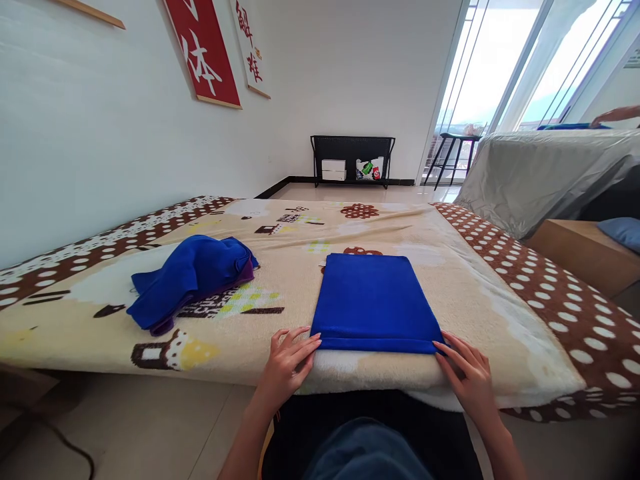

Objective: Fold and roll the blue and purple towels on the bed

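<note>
A blue cloth (pixel 373 300), folded into a flat rectangle, lies on a cream patterned blanket (pixel 280 267) covering a low bed. My left hand (pixel 287 363) rests with stretched fingers at the cloth's near left corner, fingertips touching its edge. At the near right corner my right hand (pixel 467 377) lies the same way, fingers flat against the blanket. Neither hand grips anything. A crumpled pile of blue and purple cloths (pixel 193 277) sits to the left on the blanket, apart from both hands.
A white wall with red and white banners (pixel 205 50) runs along the left. A black rack (pixel 353 160) stands at the far wall. To the right is furniture under a grey cover (pixel 540 173), where another person's hand (pixel 613 117) touches a blue cloth. A cable (pixel 60 437) lies on the floor.
</note>
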`<state>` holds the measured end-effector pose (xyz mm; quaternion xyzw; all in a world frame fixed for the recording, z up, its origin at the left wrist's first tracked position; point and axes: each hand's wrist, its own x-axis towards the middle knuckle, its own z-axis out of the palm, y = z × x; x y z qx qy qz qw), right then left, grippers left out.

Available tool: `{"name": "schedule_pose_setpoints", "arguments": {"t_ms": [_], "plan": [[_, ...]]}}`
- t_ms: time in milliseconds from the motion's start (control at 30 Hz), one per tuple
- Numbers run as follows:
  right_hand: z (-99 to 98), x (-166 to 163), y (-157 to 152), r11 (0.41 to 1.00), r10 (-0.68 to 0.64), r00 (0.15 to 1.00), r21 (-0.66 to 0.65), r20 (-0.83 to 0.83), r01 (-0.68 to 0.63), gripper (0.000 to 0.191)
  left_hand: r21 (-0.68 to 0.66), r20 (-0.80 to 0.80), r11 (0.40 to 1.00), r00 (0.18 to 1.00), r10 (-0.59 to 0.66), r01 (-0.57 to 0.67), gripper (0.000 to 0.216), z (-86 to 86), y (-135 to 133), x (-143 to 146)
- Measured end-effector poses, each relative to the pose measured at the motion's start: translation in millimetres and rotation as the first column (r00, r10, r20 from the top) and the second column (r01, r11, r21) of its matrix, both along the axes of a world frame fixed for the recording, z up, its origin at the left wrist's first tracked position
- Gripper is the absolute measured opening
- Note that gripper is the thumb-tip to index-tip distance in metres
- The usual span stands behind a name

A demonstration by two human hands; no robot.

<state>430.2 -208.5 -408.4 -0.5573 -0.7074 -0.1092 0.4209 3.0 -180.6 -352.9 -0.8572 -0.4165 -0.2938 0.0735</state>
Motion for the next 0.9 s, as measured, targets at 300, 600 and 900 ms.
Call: {"name": "schedule_pose_setpoints", "arguments": {"t_ms": [300,600,900], "plan": [[1.3,-2.1,9.8,0.995,-0.096,0.995,-0.029,-0.027,0.096,0.037,-0.049,0.074,0.995,0.993,0.088,-0.084,0.024,-5.1,4.1,6.2],[9.4,-4.7,22.8,0.977,-0.190,0.982,-0.099,-0.009,0.188,0.048,-0.128,0.152,0.953,0.944,0.292,-0.274,0.013,-5.9,7.8,14.4],[27.7,-50.7,30.0,0.914,-0.392,0.917,0.139,0.074,0.380,0.021,-0.019,0.205,0.881,0.861,0.466,-0.473,0.028,7.3,12.2,70.3]]}}
